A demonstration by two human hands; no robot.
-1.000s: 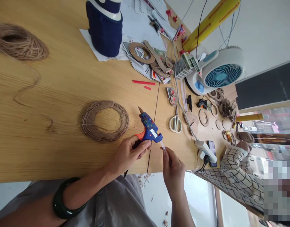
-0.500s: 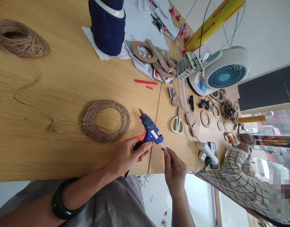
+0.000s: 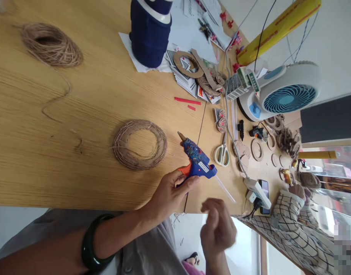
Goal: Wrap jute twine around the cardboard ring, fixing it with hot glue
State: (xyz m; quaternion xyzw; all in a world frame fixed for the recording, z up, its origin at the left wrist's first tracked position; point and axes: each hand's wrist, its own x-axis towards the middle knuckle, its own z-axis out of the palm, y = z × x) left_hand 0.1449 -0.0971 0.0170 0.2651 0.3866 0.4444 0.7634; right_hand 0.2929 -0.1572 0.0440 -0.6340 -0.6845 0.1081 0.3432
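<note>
Head view: glue gun [image 3: 196,160] near table edge [image 3: 106,204]

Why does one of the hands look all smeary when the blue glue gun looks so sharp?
In the head view, the right hand is smeared by motion blur, its fingers soft and doubled, while the left hand and the glue gun it grips are crisp; the light is soft and even, and the wooden table shows hardly any shadows or glare.

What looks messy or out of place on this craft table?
A clear glue stick juts far out of the back of the blue glue gun held in the left hand. A loose strand trails from the twine ball across the table. Cardboard scraps lie scattered near the fan.
</note>
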